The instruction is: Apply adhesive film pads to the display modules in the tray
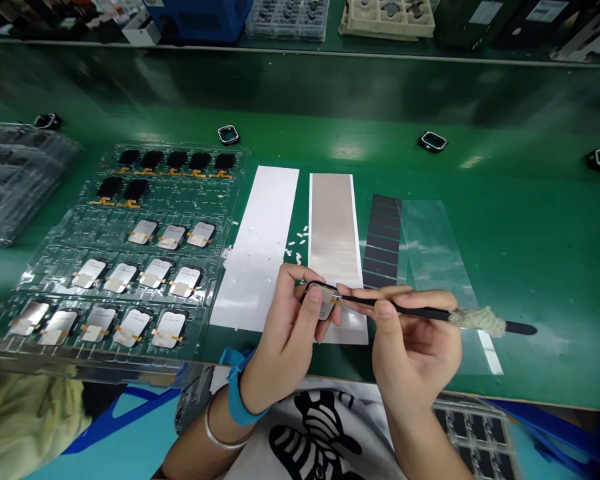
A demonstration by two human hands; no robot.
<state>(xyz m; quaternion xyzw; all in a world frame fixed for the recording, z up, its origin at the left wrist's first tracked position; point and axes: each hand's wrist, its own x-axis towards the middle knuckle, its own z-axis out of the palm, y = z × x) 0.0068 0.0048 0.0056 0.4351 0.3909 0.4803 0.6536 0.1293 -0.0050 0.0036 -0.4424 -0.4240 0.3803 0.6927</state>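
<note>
Near the front middle of the bench, my left hand grips a small square display module with a silvery back and black rim, the thumb lying on its face. My right hand is closed around black tweezers wrapped with pale material near the rear end. The tweezer tip meets the module's right edge, beside a small orange strip. Behind both hands lie a white sheet and a grey-beige strip sheet. Small white scraps are scattered between them.
A clear tray of modules, some dark and some silvery, covers the left side. Stacked trays stand farther left. Right of the sheets lie black strips and clear film. Watch-like frames sit along the back, below a shelf.
</note>
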